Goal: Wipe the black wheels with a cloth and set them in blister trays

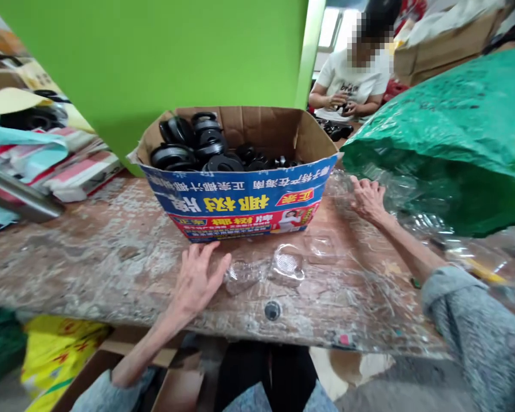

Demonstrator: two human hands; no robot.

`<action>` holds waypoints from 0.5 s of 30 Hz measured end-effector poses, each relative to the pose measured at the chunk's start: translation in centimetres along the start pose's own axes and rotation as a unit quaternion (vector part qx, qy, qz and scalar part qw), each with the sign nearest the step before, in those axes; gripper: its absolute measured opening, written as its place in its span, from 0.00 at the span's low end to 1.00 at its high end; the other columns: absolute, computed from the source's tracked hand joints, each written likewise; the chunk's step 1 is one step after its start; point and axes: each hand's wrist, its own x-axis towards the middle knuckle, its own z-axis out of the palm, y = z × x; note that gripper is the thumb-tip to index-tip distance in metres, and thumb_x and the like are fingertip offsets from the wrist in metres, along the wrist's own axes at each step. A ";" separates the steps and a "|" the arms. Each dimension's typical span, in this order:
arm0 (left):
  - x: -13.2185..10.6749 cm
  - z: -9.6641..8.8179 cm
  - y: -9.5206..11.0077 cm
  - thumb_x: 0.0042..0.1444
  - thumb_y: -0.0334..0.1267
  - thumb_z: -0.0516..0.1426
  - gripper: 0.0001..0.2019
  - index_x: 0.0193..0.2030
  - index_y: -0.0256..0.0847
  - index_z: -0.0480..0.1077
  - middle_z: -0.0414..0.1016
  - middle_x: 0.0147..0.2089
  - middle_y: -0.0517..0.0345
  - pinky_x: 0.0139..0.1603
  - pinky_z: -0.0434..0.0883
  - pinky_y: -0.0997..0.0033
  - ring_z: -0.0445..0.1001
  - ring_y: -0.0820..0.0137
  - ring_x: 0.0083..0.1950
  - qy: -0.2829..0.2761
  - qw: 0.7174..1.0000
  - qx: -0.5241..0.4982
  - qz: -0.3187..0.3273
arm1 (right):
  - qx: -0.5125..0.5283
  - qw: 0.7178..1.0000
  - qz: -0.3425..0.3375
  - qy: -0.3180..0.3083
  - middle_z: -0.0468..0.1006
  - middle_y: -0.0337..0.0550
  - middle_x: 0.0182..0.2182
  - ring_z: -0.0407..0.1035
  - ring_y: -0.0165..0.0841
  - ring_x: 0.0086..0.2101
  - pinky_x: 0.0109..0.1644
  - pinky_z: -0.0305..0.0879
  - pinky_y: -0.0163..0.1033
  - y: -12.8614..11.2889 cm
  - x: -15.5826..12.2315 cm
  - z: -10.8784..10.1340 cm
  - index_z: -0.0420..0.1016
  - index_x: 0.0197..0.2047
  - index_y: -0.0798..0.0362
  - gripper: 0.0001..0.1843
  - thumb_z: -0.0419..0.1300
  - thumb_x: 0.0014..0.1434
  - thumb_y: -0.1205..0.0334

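My left hand [196, 277] lies flat on the worn wooden bench [90, 257], fingers spread, just in front of a cardboard box [240, 200] with blue and red print. Its thumb is beside a clear plastic shell [241, 273]. Two more clear shells [287, 264] [321, 246] lie to the right. My right hand [368, 197] reaches to the right of the box, fingers curled on a stack of clear plastic packaging [395, 189] that spills from a green bag [446, 137]. Several black round parts [197, 149] fill the box.
A green panel [154, 57] stands behind the box. Another person [354, 74] sits beyond it handling black parts. Folded bags and papers [55, 160] lie at the left with a metal bar [17, 194]. A yellow bag [55, 349] and cartons sit under the bench.
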 end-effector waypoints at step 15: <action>-2.2 2.5 -0.7 0.55 0.48 0.60 0.28 0.60 0.41 0.61 0.61 0.59 0.46 0.61 0.66 0.50 0.61 0.56 0.60 -0.050 0.989 0.038 0.133 | -0.036 0.971 -0.088 0.219 0.73 0.54 0.37 0.64 0.49 0.40 0.43 0.63 0.51 0.2 -20.3 -4.3 0.65 0.50 0.53 0.24 0.54 0.62 0.42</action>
